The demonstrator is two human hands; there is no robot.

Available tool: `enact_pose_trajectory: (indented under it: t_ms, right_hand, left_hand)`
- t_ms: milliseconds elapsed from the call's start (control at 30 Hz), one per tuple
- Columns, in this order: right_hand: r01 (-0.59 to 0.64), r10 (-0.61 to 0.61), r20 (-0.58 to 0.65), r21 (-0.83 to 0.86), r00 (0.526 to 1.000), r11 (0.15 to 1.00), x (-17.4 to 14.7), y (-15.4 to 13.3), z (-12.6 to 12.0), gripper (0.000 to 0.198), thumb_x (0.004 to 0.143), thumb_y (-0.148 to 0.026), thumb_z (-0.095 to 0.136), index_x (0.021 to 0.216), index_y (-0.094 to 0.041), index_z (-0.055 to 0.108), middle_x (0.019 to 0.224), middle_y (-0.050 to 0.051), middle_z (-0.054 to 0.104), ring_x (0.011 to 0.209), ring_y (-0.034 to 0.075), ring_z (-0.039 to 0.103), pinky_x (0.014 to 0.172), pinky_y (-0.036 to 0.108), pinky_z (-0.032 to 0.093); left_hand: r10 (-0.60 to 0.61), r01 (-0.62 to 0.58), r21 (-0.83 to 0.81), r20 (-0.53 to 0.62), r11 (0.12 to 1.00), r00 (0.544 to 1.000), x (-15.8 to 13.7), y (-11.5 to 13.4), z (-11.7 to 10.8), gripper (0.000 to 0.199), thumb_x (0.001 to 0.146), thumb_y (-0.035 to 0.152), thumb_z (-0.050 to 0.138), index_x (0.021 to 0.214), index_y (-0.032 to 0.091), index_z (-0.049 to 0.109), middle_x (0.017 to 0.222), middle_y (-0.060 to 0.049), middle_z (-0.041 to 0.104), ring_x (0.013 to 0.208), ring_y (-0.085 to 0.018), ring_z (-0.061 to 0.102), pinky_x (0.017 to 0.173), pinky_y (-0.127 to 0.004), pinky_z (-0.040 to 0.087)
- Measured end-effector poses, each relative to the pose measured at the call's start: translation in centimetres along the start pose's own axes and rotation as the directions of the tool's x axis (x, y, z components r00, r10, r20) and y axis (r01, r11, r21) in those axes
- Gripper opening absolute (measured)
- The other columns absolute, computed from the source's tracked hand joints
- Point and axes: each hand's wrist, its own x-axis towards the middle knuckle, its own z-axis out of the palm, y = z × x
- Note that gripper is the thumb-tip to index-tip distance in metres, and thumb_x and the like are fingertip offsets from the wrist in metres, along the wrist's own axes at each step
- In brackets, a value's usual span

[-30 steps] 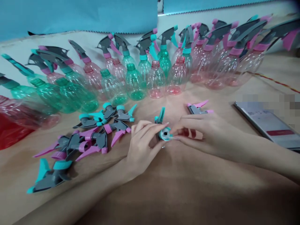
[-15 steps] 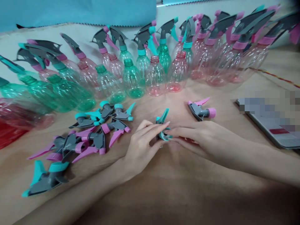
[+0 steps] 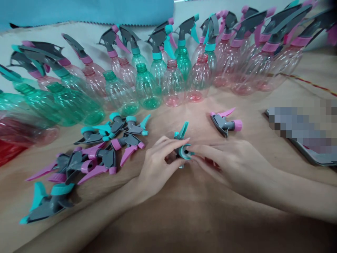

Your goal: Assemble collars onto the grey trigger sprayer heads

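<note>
A grey and teal trigger sprayer head [image 3: 182, 151] is held low over the table. My left hand [image 3: 158, 163] grips it between thumb and fingers. Its teal lever points up and away, and the round opening of its teal collar faces right. My right hand [image 3: 226, 158] has its fingertips closed on the collar's right edge; the thumb is partly hidden beneath. A grey and pink sprayer head [image 3: 223, 123] lies just beyond my right hand. To the left of my left hand are several loose sprayer heads with pink parts [image 3: 105, 158] and teal parts [image 3: 135, 125].
A back row holds several clear green bottles [image 3: 147, 89] and pink bottles [image 3: 172, 84], some open-necked, others topped with sprayers [image 3: 158, 40]. A phone-like device [image 3: 297, 140] lies at right, near a red and yellow cord [image 3: 308, 83]. Red material [image 3: 10, 151] sits at far left.
The sprayer's collar opening shows more clearly now, with my right fingers slightly shifted at its edge. My left hand keeps its hold. The whole view has shifted a little.
</note>
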Motion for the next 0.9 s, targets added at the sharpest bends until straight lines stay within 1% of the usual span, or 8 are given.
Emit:
enact_pose_trajectory:
  t_ms: [100,200,300,400,567,700,800,900]
  right_hand:
    - [-0.009,0.003,0.040,0.133,0.999,0.991,0.4,0.0,0.1,0.024,0.097,-0.024,0.042,0.104,-0.014,0.062,0.083,0.007,0.073,0.068,0.017,0.067,0.058,0.028,0.045]
    - [0.064,-0.070,0.065,0.097,0.995,0.993,0.7,0.1,0.2,0.026,0.099,-0.022,0.037,0.095,-0.014,0.061,0.082,0.008,0.072,0.072,0.018,0.067,0.057,0.027,0.043]
    - [0.040,-0.042,0.035,0.040,0.999,0.998,0.4,0.0,0.7,0.024,0.098,-0.023,0.036,0.096,-0.011,0.057,0.063,0.004,0.066,0.050,0.015,0.059,0.043,0.026,0.031]
    - [-0.025,0.026,-0.007,0.079,1.000,0.997,0.1,-0.3,1.5,0.023,0.096,-0.024,0.034,0.101,-0.009,0.052,0.053,-0.001,0.059,0.036,0.012,0.048,0.037,0.027,0.020]
    - [-0.024,0.024,0.005,0.153,1.000,0.988,-0.1,-0.3,2.2,0.025,0.096,-0.025,0.034,0.106,-0.009,0.050,0.054,-0.001,0.061,0.038,0.014,0.052,0.038,0.028,0.022]
    - [0.032,-0.024,-0.083,0.091,0.996,0.995,-0.2,-0.2,2.9,0.028,0.096,-0.021,0.034,0.118,-0.007,0.046,0.063,0.003,0.067,0.042,0.015,0.056,0.038,0.028,0.024]
    - [0.048,-0.026,-0.158,0.133,0.987,0.990,-0.3,-0.2,3.6,0.023,0.094,-0.018,0.035,0.114,-0.010,0.042,0.068,0.004,0.068,0.042,0.013,0.057,0.039,0.026,0.032]
    - [0.051,-0.016,-0.184,0.184,0.983,0.982,-0.2,-0.1,4.2,0.018,0.091,-0.017,0.035,0.108,-0.013,0.040,0.068,0.002,0.067,0.043,0.012,0.056,0.039,0.024,0.036]
  left_hand:
    - [0.006,-0.006,-0.010,0.020,1.000,1.000,0.0,-0.1,-0.1,0.031,0.083,0.021,0.070,0.114,0.022,0.068,0.078,-0.001,0.062,0.066,-0.013,0.053,0.056,-0.024,0.047]
    - [-0.006,0.006,0.007,0.024,1.000,1.000,0.0,-0.2,-0.2,0.031,0.084,0.019,0.069,0.114,0.020,0.068,0.073,0.001,0.058,0.061,-0.011,0.052,0.055,-0.023,0.047]
    - [0.003,-0.004,0.024,0.046,1.000,0.999,0.0,-0.1,-0.2,0.032,0.086,0.019,0.066,0.117,0.022,0.067,0.076,0.000,0.060,0.062,-0.011,0.053,0.054,-0.022,0.047]
    - [0.016,-0.018,0.028,0.059,0.999,0.998,-0.1,-0.1,-0.2,0.033,0.086,0.018,0.065,0.119,0.023,0.066,0.081,-0.002,0.066,0.064,-0.012,0.055,0.054,-0.023,0.048]
    - [0.014,-0.017,0.043,0.069,0.999,0.998,-0.2,0.0,-0.2,0.030,0.085,0.018,0.066,0.114,0.023,0.068,0.081,-0.003,0.070,0.064,-0.013,0.056,0.054,-0.025,0.049]
    - [0.010,-0.012,0.049,0.044,0.999,0.999,0.0,0.0,-0.3,0.030,0.086,0.018,0.065,0.115,0.022,0.067,0.082,-0.003,0.070,0.066,-0.014,0.057,0.055,-0.026,0.050]
    - [0.036,-0.039,0.049,0.057,0.998,0.998,0.0,-0.1,-0.2,0.027,0.085,0.018,0.067,0.112,0.022,0.068,0.082,-0.002,0.071,0.063,-0.013,0.056,0.055,-0.026,0.049]
    - [0.062,-0.064,0.030,0.069,0.998,0.996,0.1,-0.2,-0.1,0.026,0.083,0.015,0.067,0.109,0.020,0.069,0.084,-0.003,0.072,0.062,-0.014,0.056,0.054,-0.026,0.048]
